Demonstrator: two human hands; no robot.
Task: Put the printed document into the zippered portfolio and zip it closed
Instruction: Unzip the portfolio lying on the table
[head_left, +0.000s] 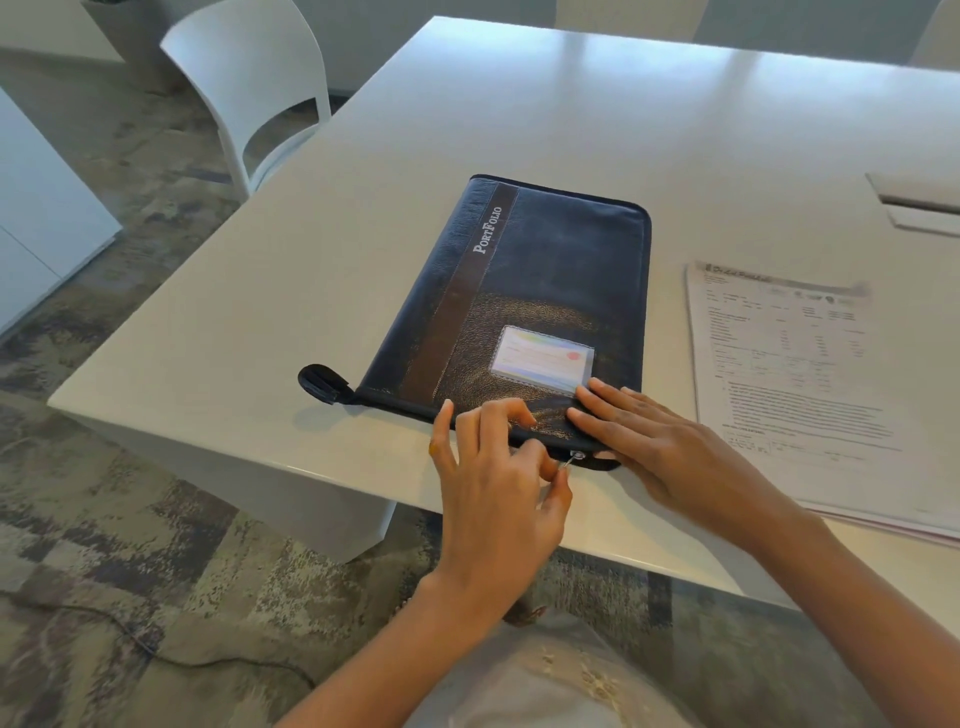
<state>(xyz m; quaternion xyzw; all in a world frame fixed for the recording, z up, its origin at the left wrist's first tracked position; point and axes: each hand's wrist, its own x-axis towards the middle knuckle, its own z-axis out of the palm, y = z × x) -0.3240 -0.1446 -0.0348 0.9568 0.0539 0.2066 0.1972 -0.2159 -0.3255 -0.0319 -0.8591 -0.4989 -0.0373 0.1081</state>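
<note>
Nearest: pale embroidered clothing at the person's lap, both forearms reaching forward over the worktop (571, 104) edge.

Left hand (493, 483): thumb and forefinger pinch the small metal zipper pull (574, 458) at the near right corner of the portfolio (530, 280). The remaining fingers are curled, their tips resting on the portfolio's near edge.

Right hand (654, 441): fingers (597, 400) straight and close together, pressed flat on the cover just beside that same corner, tips touching the lower edge of the clear card window (540, 358).

Portfolio: dark leather-look, cover down flat, lying on the worktop near its near left corner and angled to the edge. A brown stripe (467, 291) lettered "PortFolio" runs its length. A black strap tab (322, 382) sticks out at the near left corner. How far the zip is run, I cannot tell.

Printed document (789, 364): outside the portfolio, flat on the worktop to its right, apart from it, top sheet of a thin stack. Its text is blurred.

Further right: a rectangular recessed flap (919, 202) in the worktop surface.

Beyond, left: a white chair (249, 62) drawn up to the far left side of the worktop. Mottled grey carpet (104, 519) below, with a dark cable (156, 657) trailing across it.
</note>
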